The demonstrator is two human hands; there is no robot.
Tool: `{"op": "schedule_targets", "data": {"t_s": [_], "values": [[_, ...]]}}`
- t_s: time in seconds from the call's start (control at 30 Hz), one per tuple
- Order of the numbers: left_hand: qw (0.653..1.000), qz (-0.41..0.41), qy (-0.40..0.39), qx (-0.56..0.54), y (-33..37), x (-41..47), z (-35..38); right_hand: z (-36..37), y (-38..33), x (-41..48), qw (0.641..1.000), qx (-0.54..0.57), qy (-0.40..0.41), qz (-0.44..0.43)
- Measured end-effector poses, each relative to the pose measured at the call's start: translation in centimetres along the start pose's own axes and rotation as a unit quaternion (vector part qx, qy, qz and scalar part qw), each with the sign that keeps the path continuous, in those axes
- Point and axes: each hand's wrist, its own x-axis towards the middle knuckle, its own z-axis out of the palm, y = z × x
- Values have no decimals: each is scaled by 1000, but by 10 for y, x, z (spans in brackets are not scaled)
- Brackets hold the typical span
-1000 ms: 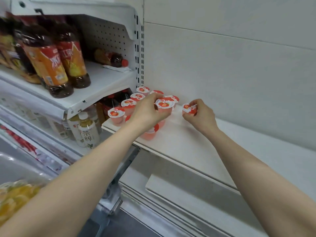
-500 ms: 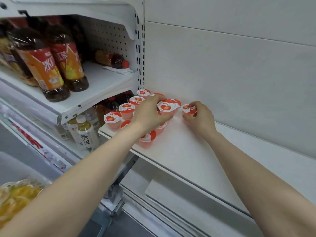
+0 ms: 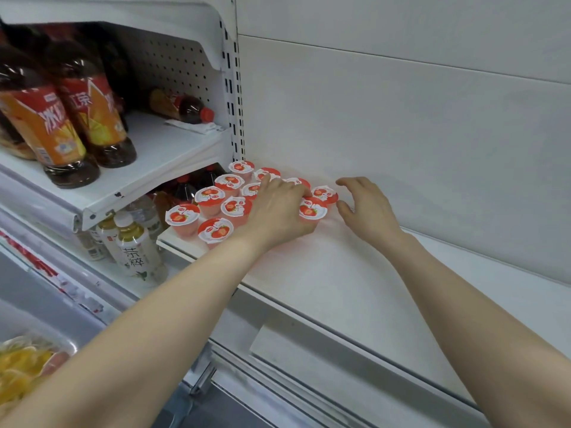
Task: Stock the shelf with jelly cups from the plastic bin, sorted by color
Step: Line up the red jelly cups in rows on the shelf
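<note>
The red cups (image 3: 213, 196) cluster at the left end of the shelf (image 3: 340, 273). The left hand (image 3: 275, 214) lies over them, fingers curled round one cup (image 3: 312, 211). The right hand (image 3: 367, 208), spread and empty, is just right of it.

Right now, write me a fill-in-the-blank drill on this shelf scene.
The jelly cups on the white shelf are all ___. The right hand holds ___. The red-capped bottle at the back of the upper shelf lies on its ___.
Missing words: red; nothing; side.
</note>
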Motion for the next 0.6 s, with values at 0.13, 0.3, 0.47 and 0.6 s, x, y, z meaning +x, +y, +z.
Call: {"op": "schedule_targets", "data": {"t_s": [0.13, 0.3, 0.47, 0.6], "values": [[998, 11, -42, 37, 2, 4, 11, -4, 5, 0, 1000, -26, -5, -5], [997, 9, -45, 60, 6, 8, 12, -6, 6, 0, 999, -33, -10, -6], [997, 2, -55, 58, 7, 5, 12, -8, 3, -2, 999, -34, -11, -4], [997, 10, -61, 54, 5, 2, 10, -13, -4, -5, 999, -51, -13, -5]]}}
